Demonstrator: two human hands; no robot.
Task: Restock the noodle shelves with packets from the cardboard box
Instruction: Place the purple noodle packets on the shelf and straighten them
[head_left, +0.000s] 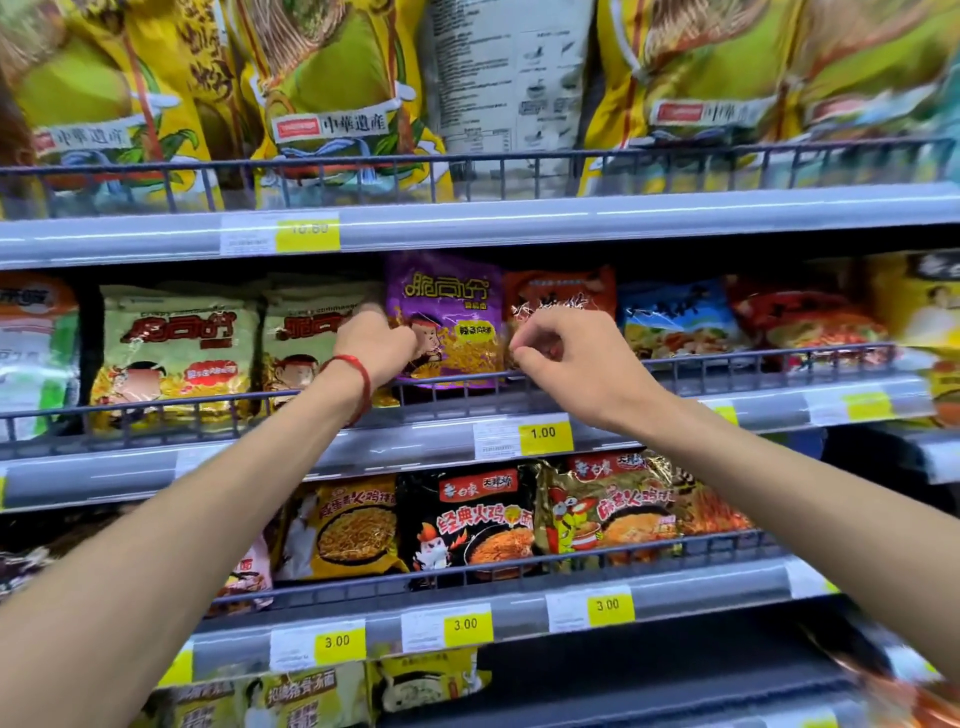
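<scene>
My left grip is curled round the left edge of the purple packet, steadying it upright so its face shows. My right grip has its fingers bent in at the packet's right edge, just where it meets the red packet — whether it truly pinches the purple one I cannot tell. The packet stands on the middle shelf behind the wire rail, between the green packet and the red one, probably being squared into its row. The cardboard box is out of view — more packets are likely to follow.
</scene>
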